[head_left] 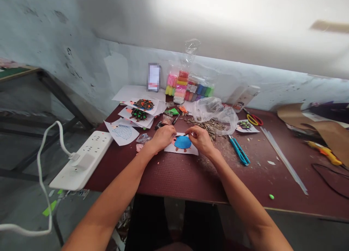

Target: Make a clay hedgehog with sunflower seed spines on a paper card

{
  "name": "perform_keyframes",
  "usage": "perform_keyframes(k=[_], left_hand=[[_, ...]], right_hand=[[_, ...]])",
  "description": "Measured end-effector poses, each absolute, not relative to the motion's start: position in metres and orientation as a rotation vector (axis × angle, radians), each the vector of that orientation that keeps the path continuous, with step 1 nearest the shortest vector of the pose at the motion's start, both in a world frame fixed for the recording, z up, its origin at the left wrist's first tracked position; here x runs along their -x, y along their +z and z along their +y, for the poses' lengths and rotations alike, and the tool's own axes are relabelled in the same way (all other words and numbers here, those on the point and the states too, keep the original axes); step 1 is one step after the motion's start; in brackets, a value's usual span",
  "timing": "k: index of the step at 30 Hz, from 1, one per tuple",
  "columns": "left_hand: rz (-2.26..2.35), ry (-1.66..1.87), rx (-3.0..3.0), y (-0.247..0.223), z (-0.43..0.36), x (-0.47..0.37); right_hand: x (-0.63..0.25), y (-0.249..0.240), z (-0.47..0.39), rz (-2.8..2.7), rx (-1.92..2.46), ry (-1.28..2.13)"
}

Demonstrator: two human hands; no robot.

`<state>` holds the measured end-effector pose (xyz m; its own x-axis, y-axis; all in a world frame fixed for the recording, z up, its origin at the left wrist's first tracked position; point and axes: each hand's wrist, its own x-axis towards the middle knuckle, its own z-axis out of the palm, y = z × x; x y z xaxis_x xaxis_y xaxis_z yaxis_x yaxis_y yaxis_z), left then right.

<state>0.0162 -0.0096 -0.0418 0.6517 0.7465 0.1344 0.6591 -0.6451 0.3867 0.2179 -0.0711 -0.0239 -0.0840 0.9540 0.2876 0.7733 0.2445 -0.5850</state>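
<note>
A small white card (182,152) lies on the table before me, bearing a blue hedgehog body (182,142) with brown feet, apparently of modelling clay. At the card's upper left, my left hand (164,135) is closed in a pinch by the hedgehog's head; a dark sliver shows by the fingertips, and what they grip is unclear. My right hand (201,139) pinches a small dark sunflower seed over the upper right of the blue body. Behind that hand spreads a pile of sunflower seeds (211,125), partly under a clear plastic bag (215,111).
Finished hedgehog cards (144,104) and a hedgehog drawing (122,132) lie left. Coloured clay packs (181,87) and a phone (154,77) stand behind. A blue utility knife (239,151), scissors (254,119), glue sticks (285,162) and a glue gun (325,153) lie right. A power strip (84,158) sits left.
</note>
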Motion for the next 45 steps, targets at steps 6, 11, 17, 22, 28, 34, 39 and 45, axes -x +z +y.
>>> perform_keyframes(k=[6,11,17,22,28,34,39,45], left_hand=[[1.114,0.435,-2.577,-0.044,-0.008,-0.016],[1.096,0.448,-2.576,-0.048,-0.008,-0.017],[1.070,0.802,-2.459,-0.036,-0.014,-0.012],[0.921,0.831,-2.421,-0.026,-0.020,-0.012],[0.833,0.782,-2.473,-0.029,-0.018,-0.015],[0.918,0.713,-2.465,-0.029,-0.015,-0.011],[1.161,0.617,-2.471,-0.030,-0.014,-0.007],[1.273,0.470,-2.539,-0.031,-0.017,-0.010]], right_hand=[[-0.208,-0.030,-0.083,-1.922,1.616,0.387],[-0.209,-0.031,-0.086,-1.884,1.655,0.380],[-0.206,-0.030,-0.084,-1.633,1.629,0.530],[-0.198,-0.027,-0.086,-1.532,1.555,0.651],[-0.194,-0.024,-0.088,-1.532,1.438,0.670],[-0.199,-0.031,-0.086,-1.522,1.406,0.674],[-0.202,-0.037,-0.088,-1.681,1.532,0.577],[-0.200,-0.039,-0.086,-1.915,1.598,0.373]])
